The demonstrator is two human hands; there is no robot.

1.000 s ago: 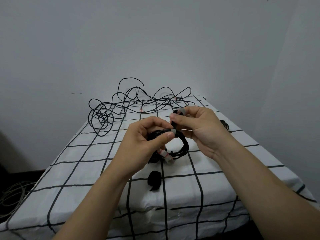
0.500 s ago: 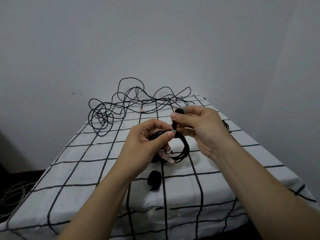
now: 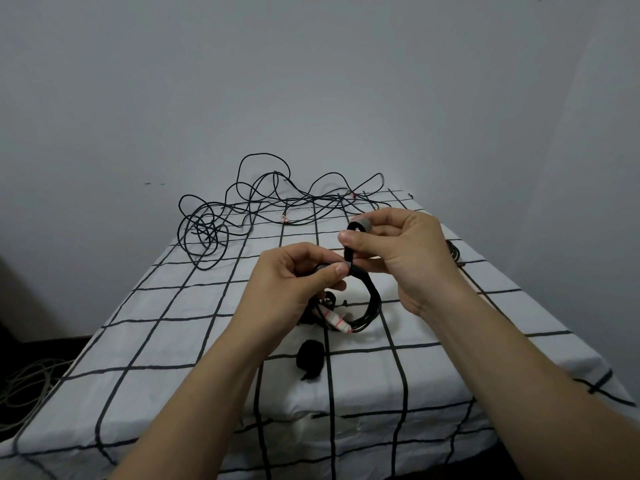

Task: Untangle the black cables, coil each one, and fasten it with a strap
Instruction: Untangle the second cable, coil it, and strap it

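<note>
White tabletop cloth (image 3: 173, 341) w/ black grid lines. All black: loose cables (image 3: 263, 202), coiled cable (image 3: 375, 299) & strap (image 3: 348, 252) — strap tip grey, coil's plugs (image 3: 334, 318) white w/ red bands. Plain pale-grey wall (image 3: 311, 81).

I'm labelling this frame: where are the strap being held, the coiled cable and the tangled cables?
strap (image 3: 348, 250), head view, its upright black stretch.
coiled cable (image 3: 376, 299), head view, the coil's right-hand curve.
tangled cables (image 3: 204, 233), head view, the dense loops at the left end.

coiled cable (image 3: 375, 299) with strap (image 3: 347, 255)
</note>
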